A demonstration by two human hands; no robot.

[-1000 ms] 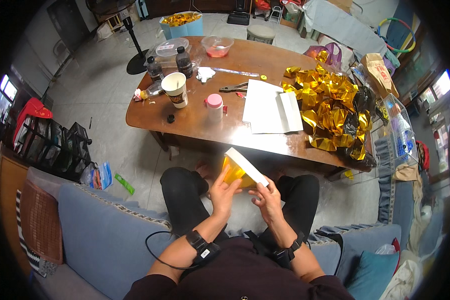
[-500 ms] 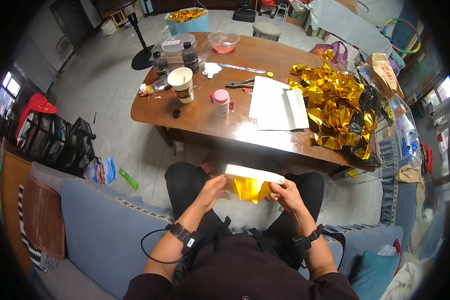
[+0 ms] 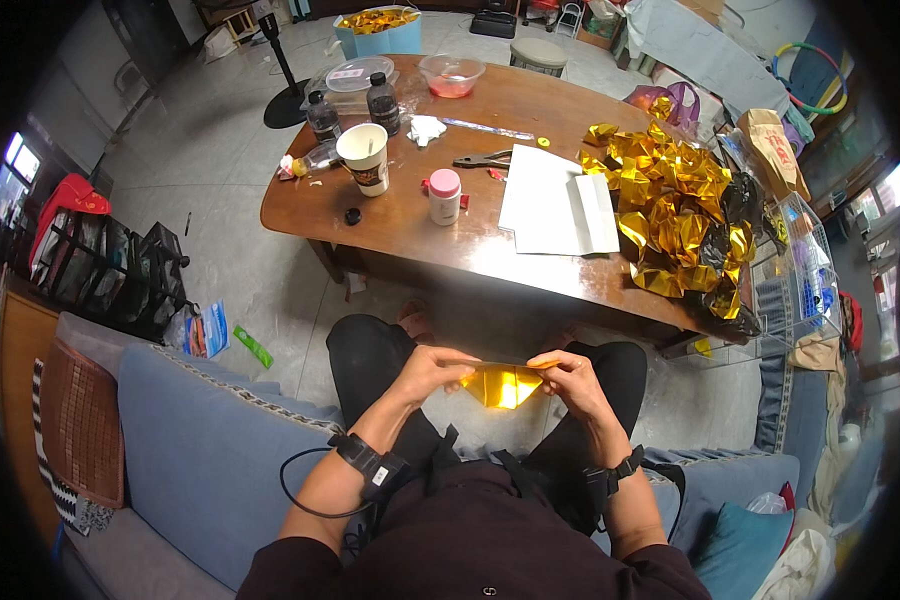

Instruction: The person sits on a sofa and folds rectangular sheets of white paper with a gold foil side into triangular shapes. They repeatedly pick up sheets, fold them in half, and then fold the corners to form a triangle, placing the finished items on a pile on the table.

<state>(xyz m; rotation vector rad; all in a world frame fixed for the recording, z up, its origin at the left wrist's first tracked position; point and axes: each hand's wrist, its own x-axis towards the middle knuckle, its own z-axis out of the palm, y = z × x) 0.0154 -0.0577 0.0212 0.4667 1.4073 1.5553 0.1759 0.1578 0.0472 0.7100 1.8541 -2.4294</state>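
Observation:
Between my knees a sheet of gold foil paper (image 3: 503, 387) is stretched between both hands, its folded shiny face catching the light. My left hand (image 3: 436, 373) pinches its left end and my right hand (image 3: 572, 381) pinches its right end, with thumbs and fingers closed. The upper edge is seen nearly edge-on as a thin line. On the table in front, white sheets (image 3: 553, 208) lie flat, and a heap of folded gold foil pieces (image 3: 670, 195) covers the right end over some black plastic.
The wooden table (image 3: 400, 237) also bears a paper cup (image 3: 364, 160), a pink-capped white bottle (image 3: 445, 198), pliers (image 3: 483, 160), two dark bottles and a clear bowl (image 3: 451, 77). A blue tub (image 3: 380, 38) of gold pieces stands beyond. A wire basket (image 3: 808, 255) is at right.
The foil paper has tilted, so its white side no longer shows. My left hand has closed on the left end. The right hand keeps its hold.

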